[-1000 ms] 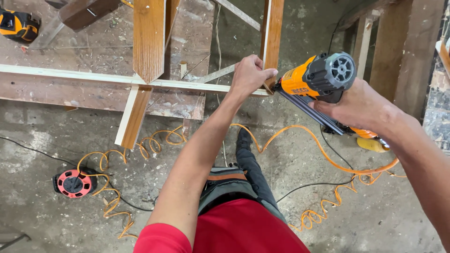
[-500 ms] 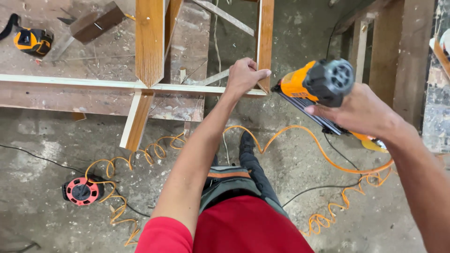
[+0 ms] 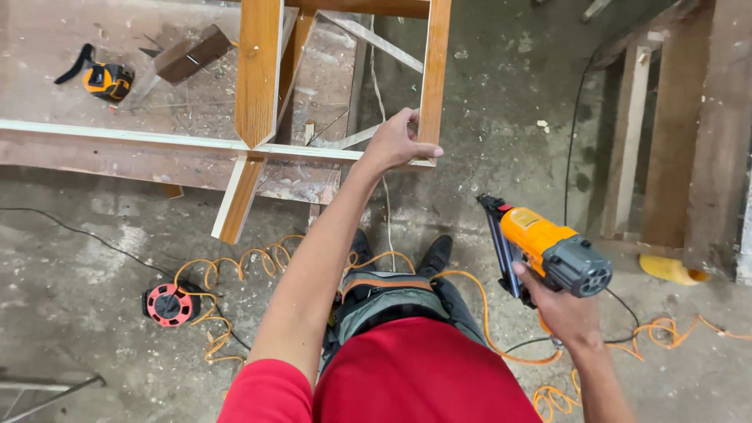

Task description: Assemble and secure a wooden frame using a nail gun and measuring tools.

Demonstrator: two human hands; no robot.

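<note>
Nail gun point(image 3: 548, 251) in right hand point(image 3: 562, 312), fingers wrapped round its grip, held off the wood, over the floor beside the knee. Left hand point(image 3: 395, 141) fingers closed on the wooden frame point(image 3: 432, 78) corner at the bench edge. Orange coiled hose point(image 3: 235, 270) on the floor, red reel point(image 3: 168, 304) at left, tape measure point(image 3: 108, 80) on the bench point(image 3: 47, 47).
</note>
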